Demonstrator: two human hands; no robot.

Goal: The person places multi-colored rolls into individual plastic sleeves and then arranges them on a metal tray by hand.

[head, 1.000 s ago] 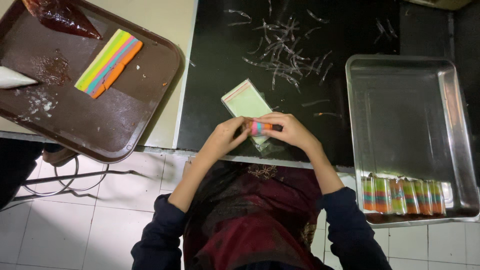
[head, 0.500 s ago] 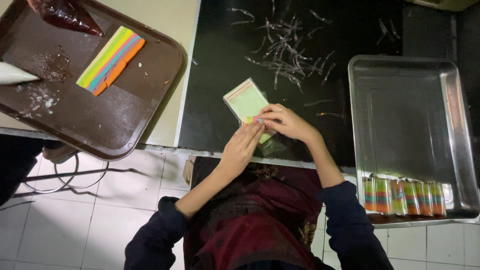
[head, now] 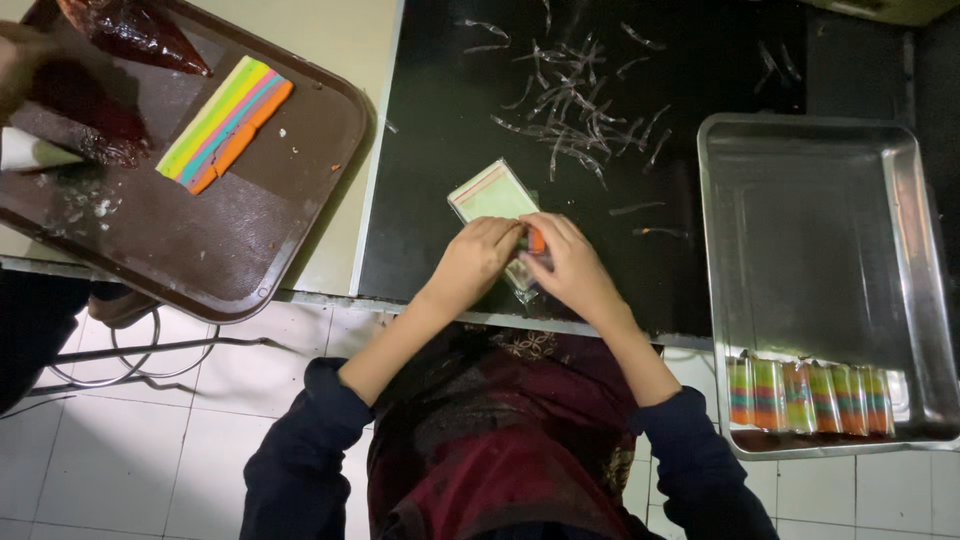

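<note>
At the near edge of the black worktop [head: 450,120], my left hand [head: 480,262] and right hand [head: 570,265] meet over a small rainbow-striped slice [head: 537,240], fingers of both pinched around it; only an orange end shows. Touching my fingers lies a stack of clear plastic sleeves [head: 490,195], pale green beneath, with a red strip along one edge. To my right, the steel tray [head: 810,200] carries one row of wrapped striped slices [head: 810,397] along its near wall. To my left, the brown tray [head: 200,240] carries an uncut striped slab [head: 225,123], crumbs and a dark piping bag [head: 130,30]. Clear plastic strips [head: 580,110] litter the worktop. White floor tiles [head: 150,440] lie below.
</note>
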